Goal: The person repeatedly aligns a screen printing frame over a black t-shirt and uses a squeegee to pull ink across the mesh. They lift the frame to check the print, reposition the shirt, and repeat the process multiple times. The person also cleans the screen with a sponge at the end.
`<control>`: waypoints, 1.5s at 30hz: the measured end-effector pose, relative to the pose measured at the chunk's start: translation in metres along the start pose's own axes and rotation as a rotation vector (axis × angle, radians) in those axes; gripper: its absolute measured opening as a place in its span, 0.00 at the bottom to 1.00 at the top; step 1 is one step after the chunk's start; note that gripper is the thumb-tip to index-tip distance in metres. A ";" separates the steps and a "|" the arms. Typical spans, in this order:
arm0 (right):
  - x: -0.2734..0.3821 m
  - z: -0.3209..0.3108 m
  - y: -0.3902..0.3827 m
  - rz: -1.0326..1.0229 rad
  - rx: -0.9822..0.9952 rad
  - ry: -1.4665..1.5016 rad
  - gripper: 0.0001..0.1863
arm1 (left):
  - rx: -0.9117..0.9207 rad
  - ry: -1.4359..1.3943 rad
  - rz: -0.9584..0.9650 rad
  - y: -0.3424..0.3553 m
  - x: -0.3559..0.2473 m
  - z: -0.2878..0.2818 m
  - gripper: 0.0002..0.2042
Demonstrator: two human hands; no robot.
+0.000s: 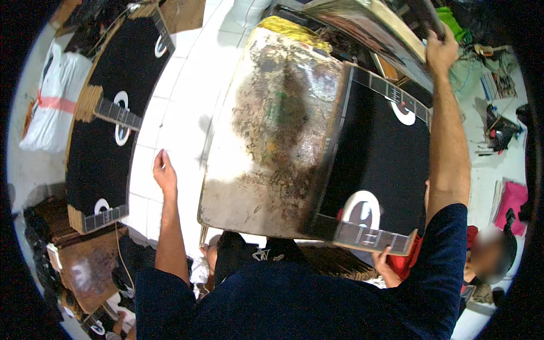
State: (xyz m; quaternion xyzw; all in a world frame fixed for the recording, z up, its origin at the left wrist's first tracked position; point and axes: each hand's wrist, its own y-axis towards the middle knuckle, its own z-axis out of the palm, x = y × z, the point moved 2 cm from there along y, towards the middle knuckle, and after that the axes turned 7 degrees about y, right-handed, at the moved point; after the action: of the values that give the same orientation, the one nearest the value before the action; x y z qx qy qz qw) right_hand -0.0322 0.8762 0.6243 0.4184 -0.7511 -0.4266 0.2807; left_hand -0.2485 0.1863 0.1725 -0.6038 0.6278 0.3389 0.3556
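Note:
My right hand (pixel 442 52) is raised at the far right, its fingers closed round a dark bar-like thing (pixel 426 16), cut off by the view's top edge. Just beside it leans a wood-edged framed screen (pixel 362 35). My left hand (pixel 165 174) hangs over the white tiled floor, fingers loosely bent, and nothing shows in it. Between my arms stands a stained table (pixel 272 141). A black board (pixel 379 147) with white rings and grey fretboard-like strips lies over its right side. Another person's hand (pixel 387 268) touches the board's near edge.
A tall stack of similar black boards (pixel 107 147) stands at the left, by a white plastic bag (pixel 56 107). Yellow cloth (pixel 292 33) covers the table's far edge. A co-worker in red (pixel 412 255) is at the lower right. A brown worktop (pixel 88 272) is lower left.

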 end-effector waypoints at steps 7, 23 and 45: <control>0.071 -0.009 -0.079 -0.104 -0.169 0.121 0.22 | 0.439 -0.301 0.413 -0.075 -0.283 0.116 0.22; 0.066 -0.043 -0.327 1.466 -0.494 1.534 0.20 | 0.705 -0.522 -0.621 -0.148 -0.211 0.249 0.31; 0.136 -0.005 -0.504 2.357 0.476 1.202 0.26 | 0.810 -0.587 -0.424 -0.180 -0.178 0.248 0.13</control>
State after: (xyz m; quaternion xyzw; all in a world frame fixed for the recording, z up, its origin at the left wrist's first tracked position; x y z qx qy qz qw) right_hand 0.1010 0.6118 0.1937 -0.3134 -0.4775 0.4560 0.6825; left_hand -0.0561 0.4832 0.1975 -0.4118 0.4471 0.1452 0.7806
